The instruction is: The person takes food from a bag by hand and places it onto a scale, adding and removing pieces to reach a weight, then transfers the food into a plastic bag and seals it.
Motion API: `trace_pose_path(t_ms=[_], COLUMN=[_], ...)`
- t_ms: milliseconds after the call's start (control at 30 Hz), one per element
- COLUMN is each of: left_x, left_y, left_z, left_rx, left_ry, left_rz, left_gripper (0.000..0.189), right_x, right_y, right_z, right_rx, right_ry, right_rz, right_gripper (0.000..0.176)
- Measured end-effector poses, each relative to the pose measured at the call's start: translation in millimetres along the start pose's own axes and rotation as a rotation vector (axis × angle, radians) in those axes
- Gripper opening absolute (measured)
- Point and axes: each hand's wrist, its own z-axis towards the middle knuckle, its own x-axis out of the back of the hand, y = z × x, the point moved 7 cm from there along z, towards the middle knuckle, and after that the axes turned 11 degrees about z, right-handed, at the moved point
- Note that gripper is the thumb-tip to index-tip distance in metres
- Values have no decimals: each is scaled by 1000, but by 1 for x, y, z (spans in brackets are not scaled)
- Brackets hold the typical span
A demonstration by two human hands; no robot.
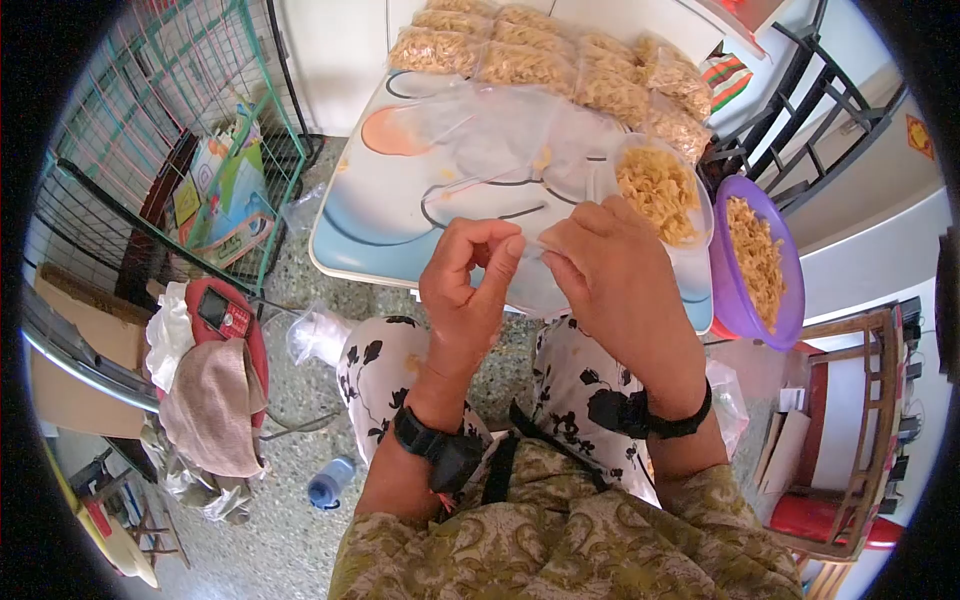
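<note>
My left hand (pixel 468 275) is closed, thumb and forefinger pinched together near the table's front edge. Whatever sits in that pinch is too small to make out. Close beside it, my right hand (pixel 622 285) has its fingers curled down on thin clear plastic. Clear plastic film (pixel 537 287) shows below and between the hands. Just beyond my right hand lies a clear plastic bag of yellow, curled food pieces (pixel 655 195). Flat clear bags (pixel 505 130) are spread over the patterned table (pixel 375 225) in front of me.
Filled, clear bags (pixel 525 65) are stacked along the table's back. A purple basin (pixel 790 270) of the same food pieces stands at the right. At left are a wire rack (pixel 130 190), a red stool (pixel 257 330) with cloth and phone, and a blue bottle (pixel 331 482) on the floor.
</note>
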Motion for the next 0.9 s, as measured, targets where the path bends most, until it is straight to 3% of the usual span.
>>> trace_pose_path(t_ms=[100, 200, 267, 300, 367, 533, 667, 733, 900], left_x=[2, 16, 29, 33, 26, 0, 9, 18, 11], left_y=[3, 26, 28, 31, 28, 61, 52, 61, 66], left_z=[5, 9, 6, 3, 0, -9, -7, -7, -10], left_rx=[17, -133, 27, 22, 149, 157, 118, 11, 16], left_ry=[49, 191, 309, 302, 106, -29, 94, 226, 201], left_rz=[-56, -9, -107, -105, -208, 259, 205, 148, 223], left_gripper=[13, 17, 14, 14, 12, 18, 15, 13, 11], right_x=[0, 4, 7, 6, 4, -9, -9, -7, 11], right_y=[9, 26, 39, 39, 42, 30, 36, 42, 31], right_z=[-6, -13, -20, -22, -25, -31, -38, -41, -52], right_rx=[13, -137, -247, -250, -283, -299, -275, -303, -350], right_ry=[80, 218, 360, 368, 427, 460, 446, 431, 386], right_rz=[147, 362, 472, 474, 558, 725, 773, 760, 666], right_gripper=[14, 12, 10, 10, 11, 14, 15, 15, 15])
